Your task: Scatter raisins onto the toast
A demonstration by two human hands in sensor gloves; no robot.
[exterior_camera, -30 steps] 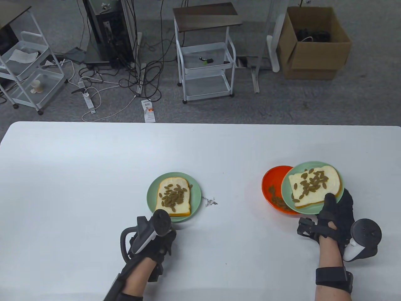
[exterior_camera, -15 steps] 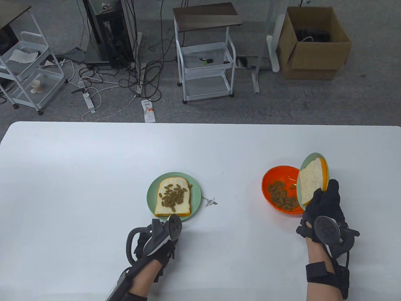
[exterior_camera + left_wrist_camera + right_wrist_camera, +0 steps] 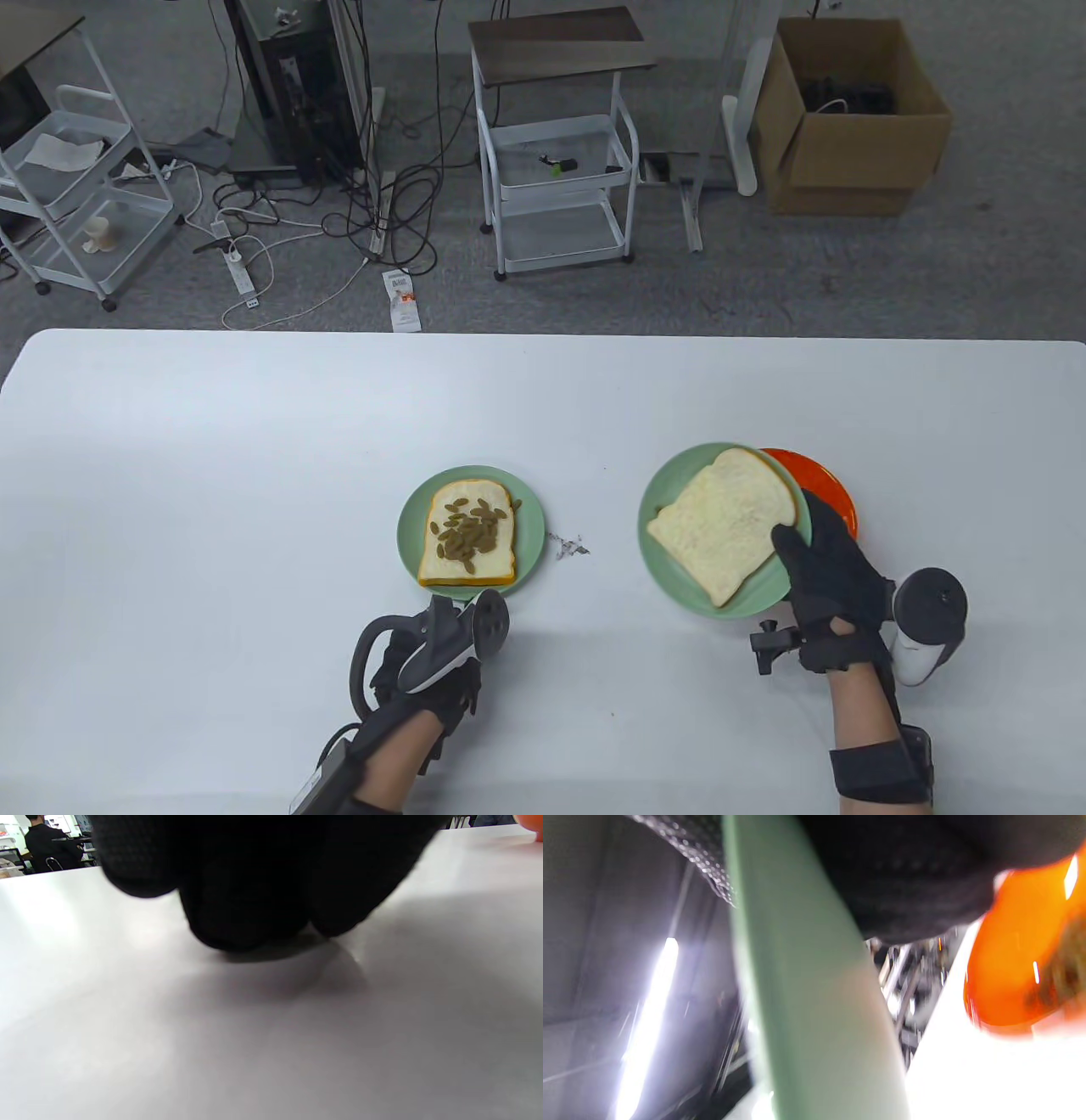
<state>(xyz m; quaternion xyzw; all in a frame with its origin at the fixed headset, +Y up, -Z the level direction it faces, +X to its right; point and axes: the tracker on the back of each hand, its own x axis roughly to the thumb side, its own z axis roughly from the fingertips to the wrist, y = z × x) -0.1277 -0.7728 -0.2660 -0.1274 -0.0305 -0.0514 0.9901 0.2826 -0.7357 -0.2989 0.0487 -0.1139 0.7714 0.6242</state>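
Observation:
My right hand grips the near right rim of a green plate that carries a bare slice of toast, thumb pressed on the toast's edge. The plate sits left of and partly over the orange bowl; the bowl's contents are hidden in the table view. The right wrist view shows the plate's green underside and the orange bowl, blurred. A second green plate at centre holds toast topped with raisins. My left hand rests on the table just below that plate, fingers curled, holding nothing.
A small smudge of crumbs lies on the white table between the two plates. Beyond the table's far edge are a white cart, cables and a cardboard box on the floor.
The right hand tipped its plate upright over the orange bowl, the raisins slid off the toast into the bowl, then it brought the plate back flat and leftward. The left hand stayed put.

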